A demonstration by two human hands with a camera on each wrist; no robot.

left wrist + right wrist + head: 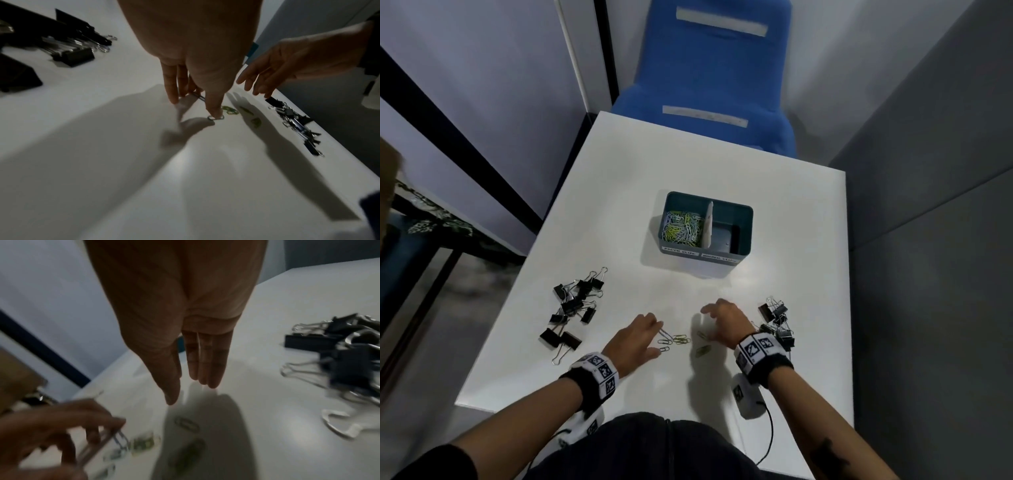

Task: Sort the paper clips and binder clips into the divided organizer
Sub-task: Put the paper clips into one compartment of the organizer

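A few loose paper clips [677, 340] lie on the white table [774, 212] between the hands, near of the teal organizer [707, 224]. The left hand [635, 339] pinches a silver clip [665, 334]. The right hand [726, 318] hovers with fingers straight, holding nothing, beside a binder clip pile [777, 322].

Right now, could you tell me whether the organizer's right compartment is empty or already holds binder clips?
Empty. The right compartment shows only its bare bottom, while the left compartment holds coloured paper clips. The binder clips lie on the table.
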